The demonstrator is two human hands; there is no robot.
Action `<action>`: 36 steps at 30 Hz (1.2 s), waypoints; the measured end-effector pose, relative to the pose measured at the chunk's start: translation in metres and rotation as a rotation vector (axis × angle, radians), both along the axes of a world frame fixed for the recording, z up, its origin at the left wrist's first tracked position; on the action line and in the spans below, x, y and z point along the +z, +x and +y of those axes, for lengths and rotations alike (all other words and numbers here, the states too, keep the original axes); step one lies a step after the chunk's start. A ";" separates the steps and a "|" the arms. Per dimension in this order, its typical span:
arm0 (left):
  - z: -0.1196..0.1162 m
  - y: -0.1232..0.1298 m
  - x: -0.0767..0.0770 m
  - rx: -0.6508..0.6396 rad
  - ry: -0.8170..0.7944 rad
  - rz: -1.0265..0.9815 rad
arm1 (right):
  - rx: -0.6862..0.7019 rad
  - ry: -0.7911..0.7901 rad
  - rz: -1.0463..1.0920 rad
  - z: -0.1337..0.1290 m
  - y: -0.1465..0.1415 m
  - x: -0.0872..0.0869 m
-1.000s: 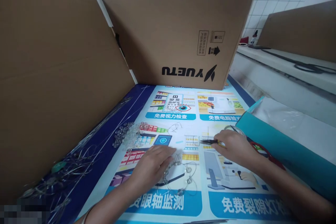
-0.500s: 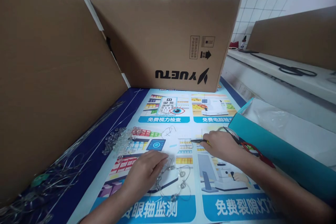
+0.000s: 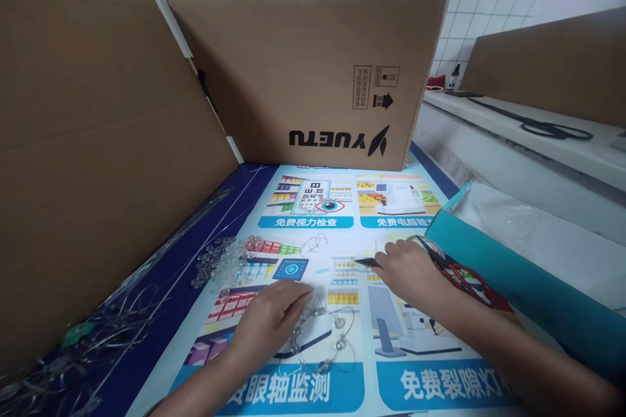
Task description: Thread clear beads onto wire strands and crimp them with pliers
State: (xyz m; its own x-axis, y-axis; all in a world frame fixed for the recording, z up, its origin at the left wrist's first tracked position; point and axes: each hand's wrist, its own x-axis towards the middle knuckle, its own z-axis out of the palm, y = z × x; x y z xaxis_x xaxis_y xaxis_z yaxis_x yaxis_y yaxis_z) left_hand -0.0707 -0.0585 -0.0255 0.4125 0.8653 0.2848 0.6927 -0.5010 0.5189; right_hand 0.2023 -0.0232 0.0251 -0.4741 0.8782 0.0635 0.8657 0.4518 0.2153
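My left hand (image 3: 274, 316) is closed in a pinch at the upper left of a loop of wire with clear beads (image 3: 340, 324), which lies on the printed sheet. Its fingertips meet at the wire. Dark-tipped pliers (image 3: 368, 262) are gripped by my right hand (image 3: 408, 273), their tip pointing left over the sheet; the palm hides their handles. Beside that hand lie red-handled scissors (image 3: 469, 281), partly hidden by the forearm. A pile of clear beads (image 3: 225, 264) sits left of centre.
Cardboard panels (image 3: 313, 78) stand at the back and left. A teal box (image 3: 518, 280) holding clear plastic is at the right. Tangled wires (image 3: 112, 332) lie at the left edge. Behind, a white ledge (image 3: 528, 120) carries a black cable and a small bottle.
My right hand has shifted slightly right and up with the pliers, whose tip has turned a little. More of the scissors shows. My left hand stays in place.
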 end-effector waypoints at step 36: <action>-0.017 0.024 0.040 0.094 -0.342 -0.327 | 0.429 0.211 0.116 -0.039 -0.021 0.018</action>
State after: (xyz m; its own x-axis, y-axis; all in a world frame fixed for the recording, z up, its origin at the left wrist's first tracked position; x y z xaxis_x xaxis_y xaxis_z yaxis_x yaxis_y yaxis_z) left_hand -0.0464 -0.0758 0.0147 0.2638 0.9613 0.0796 0.4996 -0.2067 0.8412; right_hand 0.1814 -0.0625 0.0428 -0.7697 0.5673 0.2929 0.6346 0.7299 0.2539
